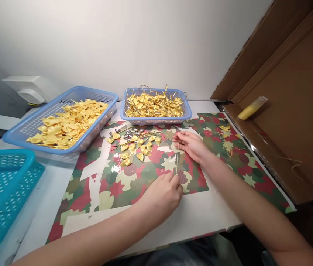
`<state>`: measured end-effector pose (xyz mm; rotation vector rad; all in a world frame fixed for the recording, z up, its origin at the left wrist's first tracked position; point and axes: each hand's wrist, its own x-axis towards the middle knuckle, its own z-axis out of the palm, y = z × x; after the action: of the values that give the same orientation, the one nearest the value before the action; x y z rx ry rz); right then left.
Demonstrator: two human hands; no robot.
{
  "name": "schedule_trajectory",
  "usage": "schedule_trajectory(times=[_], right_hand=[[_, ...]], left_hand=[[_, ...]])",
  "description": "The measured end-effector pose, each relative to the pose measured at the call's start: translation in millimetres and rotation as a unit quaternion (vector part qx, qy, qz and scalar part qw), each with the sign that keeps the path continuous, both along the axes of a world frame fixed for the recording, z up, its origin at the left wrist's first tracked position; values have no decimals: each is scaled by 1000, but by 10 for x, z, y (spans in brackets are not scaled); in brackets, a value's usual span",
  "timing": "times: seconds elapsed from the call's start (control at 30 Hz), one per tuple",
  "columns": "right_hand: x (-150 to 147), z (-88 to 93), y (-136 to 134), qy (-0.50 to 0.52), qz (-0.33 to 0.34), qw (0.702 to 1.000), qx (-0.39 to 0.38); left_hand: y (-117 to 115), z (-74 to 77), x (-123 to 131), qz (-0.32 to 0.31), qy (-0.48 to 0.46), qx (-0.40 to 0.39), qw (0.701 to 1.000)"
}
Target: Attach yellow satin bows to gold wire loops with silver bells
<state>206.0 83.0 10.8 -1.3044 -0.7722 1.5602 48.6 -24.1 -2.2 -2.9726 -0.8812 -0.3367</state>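
A thin gold cord runs nearly straight between my two hands, just over the patterned mat. My left hand is closed at the near end of it, and its fingertips are turned away from view. At the far end, my right hand pinches the cord between thumb and fingers. To the left of my right hand lie several yellow satin bows, with loose gold cords across them. Small shiny silver pieces sit among the bows, too small to name surely.
A blue basket of yellow bows stands left; another blue basket holds bows with gold cords at the back. A teal basket is near left. Yellow scraps lie right, beside a cardboard wall bearing a yellow tube.
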Motion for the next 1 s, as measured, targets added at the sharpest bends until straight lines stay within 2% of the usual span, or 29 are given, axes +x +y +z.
schedule_trajectory(times=[0.27,0.4,0.5,0.7,0.87,1.0], right_hand=[[-289,23,235,-85,22,996,28],[-310,-5,256,-107,24,993,32],[-300,-22,258,-123,22,992,32],[-280,-87,309,-182,-3,982,43],[-231,-214,380,-275,-31,958,70],[-191,-314,433,-347,-25,934,85]], left_hand=[[56,-52,-8,40,-43,-97,994],[138,-24,-161,-14,-111,-123,986],[238,0,-284,-52,-114,-133,983],[349,-133,-322,-86,-73,-72,991],[261,-224,-233,-47,-44,19,998],[167,-208,-162,2,-28,39,999]])
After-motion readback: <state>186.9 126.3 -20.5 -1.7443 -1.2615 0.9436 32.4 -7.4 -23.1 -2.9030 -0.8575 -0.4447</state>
